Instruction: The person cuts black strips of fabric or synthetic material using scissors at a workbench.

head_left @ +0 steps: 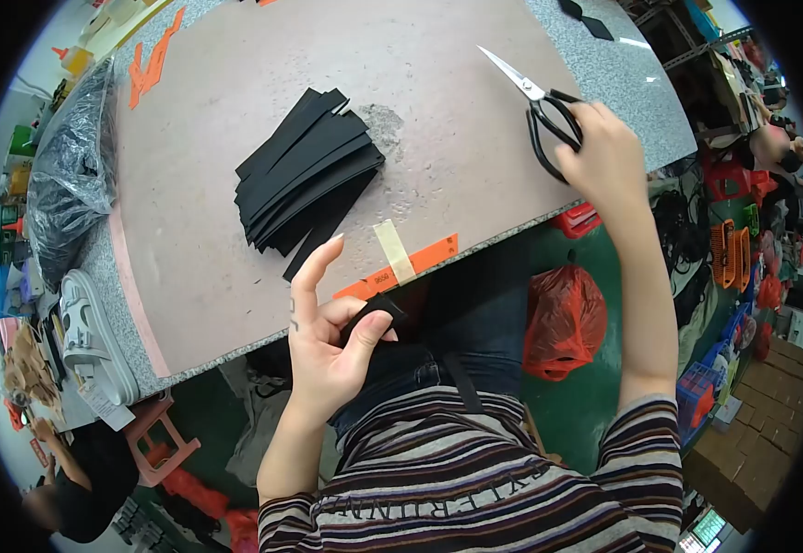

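My left hand (pixel 330 355) is at the table's front edge, thumb and fingers closed on a small black fabric strip (pixel 385 309), its index finger raised. Most of that strip is hidden by the fingers. Over at the right side of the table, my right hand (pixel 607 157) has its fingers on the black handles of the scissors (pixel 534 95). The blades point away to the upper left, slightly apart from the handles' loops. A fanned pile of black strips (pixel 305 175) lies on the work board, beyond my left hand.
An orange marked strip (pixel 434 251) is fixed at the front edge with beige tape (pixel 393 247). Orange pieces (pixel 153 64) lie at the far left. A plastic-wrapped bundle (pixel 74 175) and a white sandal (pixel 93 336) sit along the left side. A red bag (pixel 565 318) is below the table.
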### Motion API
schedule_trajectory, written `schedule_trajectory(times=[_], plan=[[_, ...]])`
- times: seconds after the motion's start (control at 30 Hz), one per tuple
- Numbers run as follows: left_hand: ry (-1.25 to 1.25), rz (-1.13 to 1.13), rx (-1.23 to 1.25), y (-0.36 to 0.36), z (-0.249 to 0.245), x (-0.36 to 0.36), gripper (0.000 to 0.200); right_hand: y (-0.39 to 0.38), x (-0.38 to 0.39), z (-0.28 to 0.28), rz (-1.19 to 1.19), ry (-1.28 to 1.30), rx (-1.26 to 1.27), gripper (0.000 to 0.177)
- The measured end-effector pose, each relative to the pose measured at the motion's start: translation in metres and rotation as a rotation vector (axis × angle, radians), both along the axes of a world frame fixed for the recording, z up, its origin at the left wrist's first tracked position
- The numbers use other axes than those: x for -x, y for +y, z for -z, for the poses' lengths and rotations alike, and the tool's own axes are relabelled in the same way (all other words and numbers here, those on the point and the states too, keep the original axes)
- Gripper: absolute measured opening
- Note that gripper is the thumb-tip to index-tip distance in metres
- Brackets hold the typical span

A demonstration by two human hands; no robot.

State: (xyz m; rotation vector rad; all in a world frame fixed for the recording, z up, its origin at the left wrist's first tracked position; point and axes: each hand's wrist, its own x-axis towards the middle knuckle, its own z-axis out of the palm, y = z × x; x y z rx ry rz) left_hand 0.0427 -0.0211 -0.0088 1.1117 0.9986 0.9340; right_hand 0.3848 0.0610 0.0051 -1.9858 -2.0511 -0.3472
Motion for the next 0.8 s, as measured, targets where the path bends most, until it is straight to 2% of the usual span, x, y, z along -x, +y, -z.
schedule_trajectory(times=[0.07, 0.1, 0.13, 0.17, 0.2, 0.27, 0.3, 0.37, 0.43, 0.57, 0.8], plan=[[0.050, -0.034, -0.064, 0.000, 0.003, -0.001, 0.073, -0.034, 0.029, -0.030, -0.011, 0.403, 0.108, 0.021], [0.091, -0.048, -0.113, 0.000, 0.004, -0.002, 0.073, -0.055, 0.038, -0.038, -0.036, 0.572, 0.274, 0.015], [0.132, -0.060, -0.163, 0.000, 0.006, -0.003, 0.073, -0.077, 0.050, -0.048, -0.048, 0.839, 0.498, 0.016], [0.138, -0.035, -0.168, 0.000, 0.008, -0.001, 0.074, -0.103, 0.056, -0.033, 0.083, 1.297, 0.712, 0.022], [0.142, -0.007, -0.173, 0.001, 0.012, 0.003, 0.074, -0.119, 0.061, -0.034, 0.024, 1.185, 0.939, 0.028], [0.150, 0.017, -0.178, 0.002, 0.016, 0.003, 0.075, -0.149, 0.068, -0.008, -0.164, 1.115, 1.001, 0.040], [0.155, 0.014, -0.178, 0.004, 0.016, 0.001, 0.076, -0.160, 0.070, 0.002, -0.167, 1.149, 1.030, 0.046], [0.155, 0.001, -0.176, 0.006, 0.017, -0.001, 0.075, -0.169, 0.074, 0.010, -0.154, 1.306, 1.063, 0.045], [0.141, -0.022, -0.181, 0.009, 0.017, -0.003, 0.073, -0.166, 0.077, 0.008, -0.165, 1.324, 1.099, 0.043], [0.225, 0.071, -0.224, 0.012, 0.022, -0.002, 0.074, -0.159, 0.082, 0.008, -0.159, 1.436, 1.105, 0.038], [0.255, 0.154, -0.151, 0.015, 0.016, -0.003, 0.071, -0.159, 0.087, 0.010, -0.151, 1.421, 1.113, 0.037]])
